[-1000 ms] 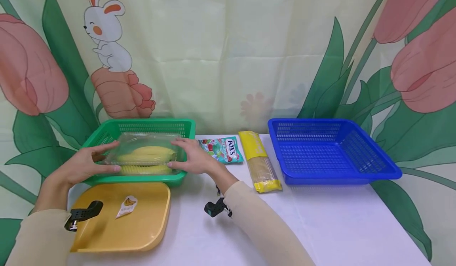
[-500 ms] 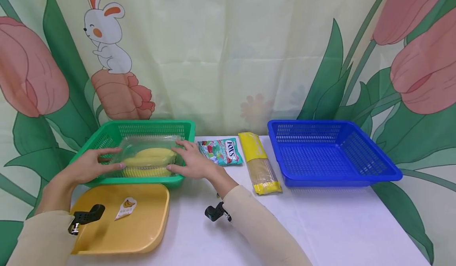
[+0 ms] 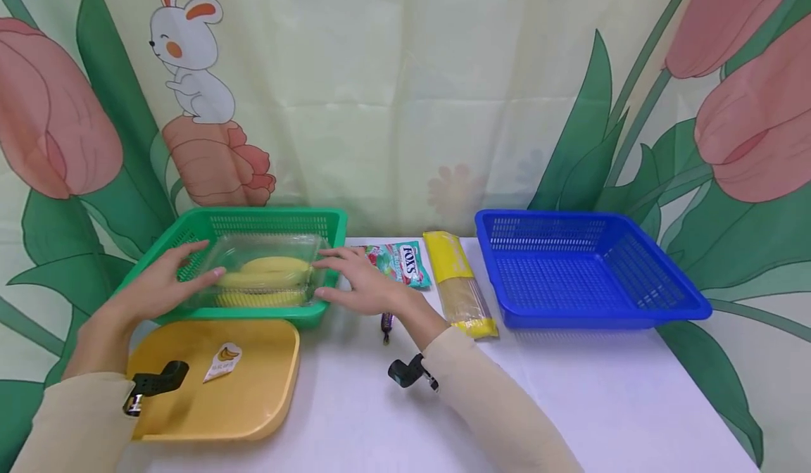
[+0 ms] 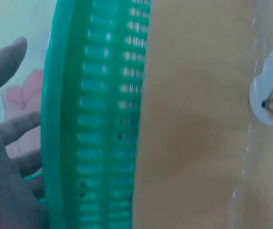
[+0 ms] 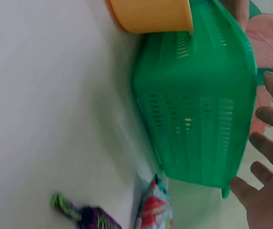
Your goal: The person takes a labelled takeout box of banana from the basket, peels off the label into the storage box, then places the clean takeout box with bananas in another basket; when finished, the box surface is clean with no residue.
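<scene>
A clear plastic box (image 3: 222,251) with yellow bananas (image 3: 272,276) inside lies in the green basket (image 3: 279,214). My left hand (image 3: 155,286) is at the box's left end, fingers spread and thumb tip close to its side; whether it touches is unclear. At the other end, my right hand (image 3: 367,279) hovers over the basket's right rim with loosely extended fingers and holds nothing. The left wrist view shows the left hand (image 4: 7,176) beyond the basket wall (image 4: 91,119). In the right wrist view, the right hand (image 5: 270,191) has spread fingers beside the rim.
A yellow tray (image 3: 266,402) with a banana sticker (image 3: 223,362) stands before the green basket. Right of the basket lie a teal FOX'S candy bag (image 3: 402,265), a small dark wrapped candy (image 3: 386,326) and a yellow-wrapped noodle pack (image 3: 462,286). A blue basket (image 3: 576,320) stands farther right.
The box has settled lower into the green basket. My right hand has drawn away to the right from the box's end, and the dark candy has come into view. My left hand has shifted slightly left.
</scene>
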A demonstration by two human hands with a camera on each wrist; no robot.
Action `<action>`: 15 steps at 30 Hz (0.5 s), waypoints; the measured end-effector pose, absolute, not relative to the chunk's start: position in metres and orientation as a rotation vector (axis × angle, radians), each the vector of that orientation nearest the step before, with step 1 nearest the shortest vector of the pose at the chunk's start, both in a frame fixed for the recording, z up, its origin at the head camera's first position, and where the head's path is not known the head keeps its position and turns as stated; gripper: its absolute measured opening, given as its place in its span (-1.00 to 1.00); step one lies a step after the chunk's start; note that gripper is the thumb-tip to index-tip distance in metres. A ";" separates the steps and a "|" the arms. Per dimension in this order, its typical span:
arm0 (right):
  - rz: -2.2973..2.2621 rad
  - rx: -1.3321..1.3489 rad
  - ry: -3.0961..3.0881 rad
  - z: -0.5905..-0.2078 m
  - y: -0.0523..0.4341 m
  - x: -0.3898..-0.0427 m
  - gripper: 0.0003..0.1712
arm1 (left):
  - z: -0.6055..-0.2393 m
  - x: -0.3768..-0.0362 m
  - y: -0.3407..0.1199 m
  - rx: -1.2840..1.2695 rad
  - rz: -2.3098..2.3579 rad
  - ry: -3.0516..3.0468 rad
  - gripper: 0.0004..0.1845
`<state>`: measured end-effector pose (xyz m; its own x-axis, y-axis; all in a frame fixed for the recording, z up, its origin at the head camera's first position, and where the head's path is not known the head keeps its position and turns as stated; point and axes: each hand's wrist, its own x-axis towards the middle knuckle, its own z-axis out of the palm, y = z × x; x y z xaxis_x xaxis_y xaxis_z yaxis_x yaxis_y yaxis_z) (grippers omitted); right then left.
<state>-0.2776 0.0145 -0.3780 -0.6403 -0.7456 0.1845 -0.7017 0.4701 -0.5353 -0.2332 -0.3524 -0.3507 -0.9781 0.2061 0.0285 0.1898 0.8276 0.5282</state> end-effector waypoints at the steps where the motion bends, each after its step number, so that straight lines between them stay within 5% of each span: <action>1: -0.918 -1.304 2.625 -0.376 0.019 -0.278 -0.36 | -0.349 -0.233 -0.349 0.327 0.838 2.989 -0.08; 15: -0.992 -1.360 2.671 -0.364 0.071 -0.271 -0.43 | -0.337 -0.230 -0.301 0.555 0.862 3.096 -0.25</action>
